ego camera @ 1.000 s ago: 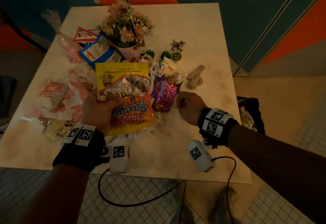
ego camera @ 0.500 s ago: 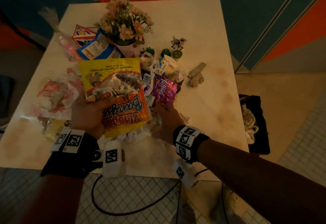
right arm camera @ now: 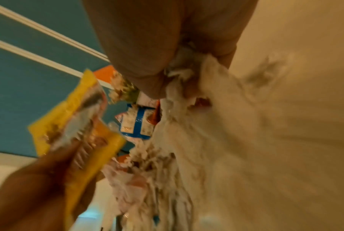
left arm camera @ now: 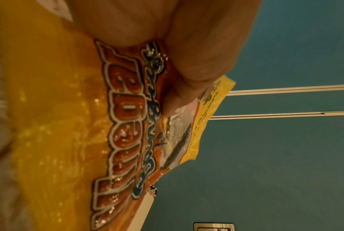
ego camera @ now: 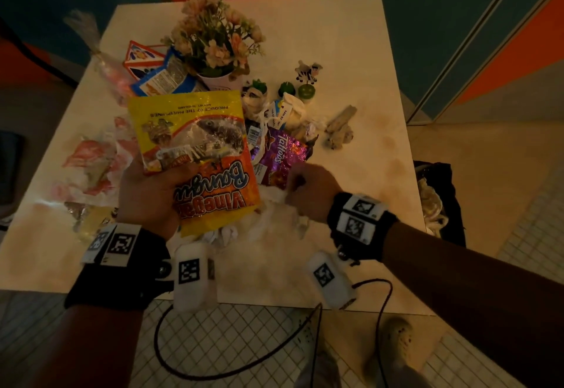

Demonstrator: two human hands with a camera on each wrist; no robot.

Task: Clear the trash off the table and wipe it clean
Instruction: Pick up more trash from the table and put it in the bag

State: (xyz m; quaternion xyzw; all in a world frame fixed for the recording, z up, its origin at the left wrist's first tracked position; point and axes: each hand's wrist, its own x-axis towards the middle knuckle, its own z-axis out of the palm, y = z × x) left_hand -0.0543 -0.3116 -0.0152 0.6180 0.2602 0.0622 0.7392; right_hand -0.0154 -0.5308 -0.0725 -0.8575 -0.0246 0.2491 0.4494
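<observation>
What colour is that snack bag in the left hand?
Yellow snack bag with orange lettering; clearest in the head view.

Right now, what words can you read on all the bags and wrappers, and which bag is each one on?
"PRODUCT OF THE PHILIPPINES": yellow bag, along its far edge, upside down.
"Vinegar": same yellow bag, big orange letters, held in the left hand.
"Tattoos": purple wrapper.
Blue script above "Vinegar": too curly to read surely.
Blue packet, white wrapper, barcode labels: print too small.
Wrist tags show only black-and-white square codes.

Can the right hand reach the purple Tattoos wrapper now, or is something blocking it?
Probably not yet: the right hand lies beside the purple wrapper with nothing between, but its grip already holds crumpled white tissue.
</observation>
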